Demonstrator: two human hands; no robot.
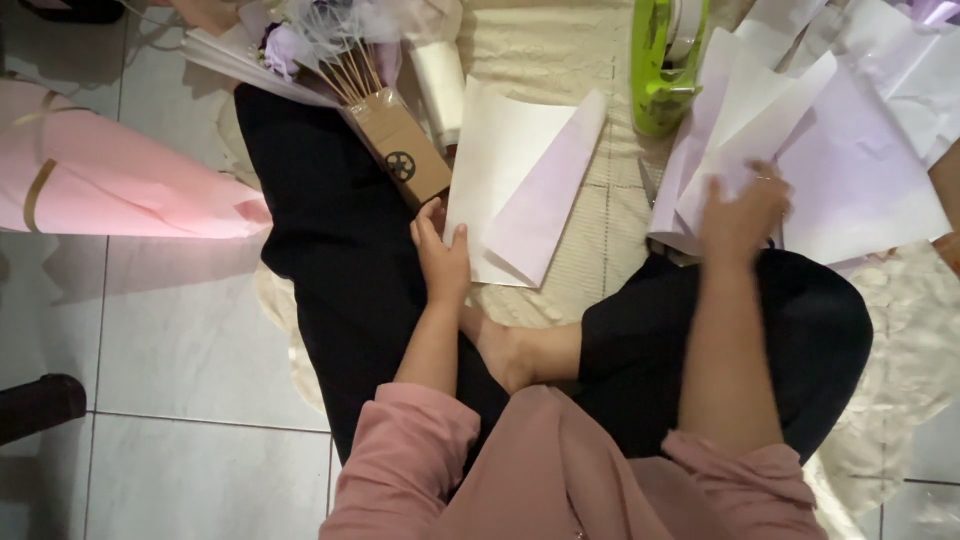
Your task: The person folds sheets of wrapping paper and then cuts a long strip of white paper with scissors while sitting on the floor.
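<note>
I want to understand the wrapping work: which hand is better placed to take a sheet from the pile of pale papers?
The right hand, probably: it already lies on the pile of pale papers. The left hand rests at the edge of the folded sheet, apart from that pile.

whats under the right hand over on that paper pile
The right hand rests on a loose stack of pale lilac paper sheets, overlapping each other. A cream mat shows around them. What lies beneath the stack, and how many sheets it holds, is hidden.
</note>
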